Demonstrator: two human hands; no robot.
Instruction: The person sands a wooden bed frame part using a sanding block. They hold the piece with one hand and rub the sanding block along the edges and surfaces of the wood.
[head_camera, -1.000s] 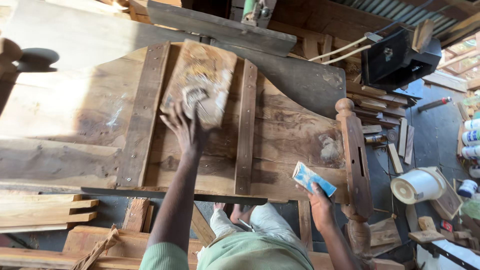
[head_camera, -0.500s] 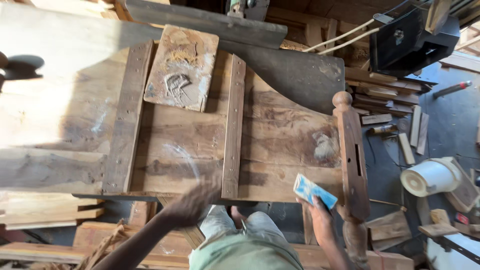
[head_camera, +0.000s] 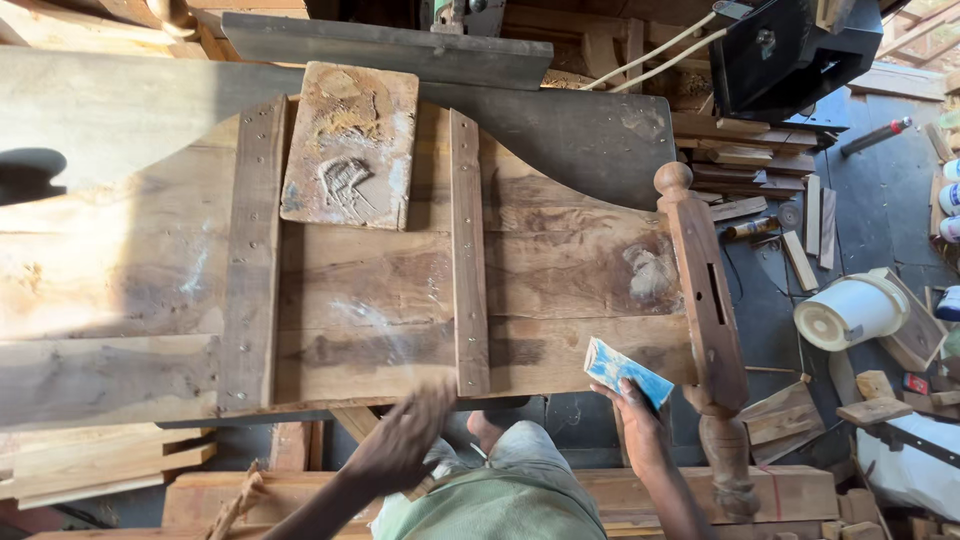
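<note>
Wooden headboard (head_camera: 380, 290) lies flat; right hand (head_camera: 640, 425) holds sandpaper (head_camera: 627, 372) (long axis up-left).

The folded sheet of sandpaper (head_camera: 628, 374) is blue on its upper face, worn pale in streaks, with a lighter backing showing at its edge. It sits pinched in the right hand (head_camera: 637, 420), tilted so one corner points up and left, over the near edge of the wooden headboard panel (head_camera: 570, 270). That panel lies flat, broad and brown, its far edge curved, with two upright battens nailed across it and a turned post at its right end. Pale smears mark its near part beside the blurred left hand (head_camera: 400, 445).
</note>
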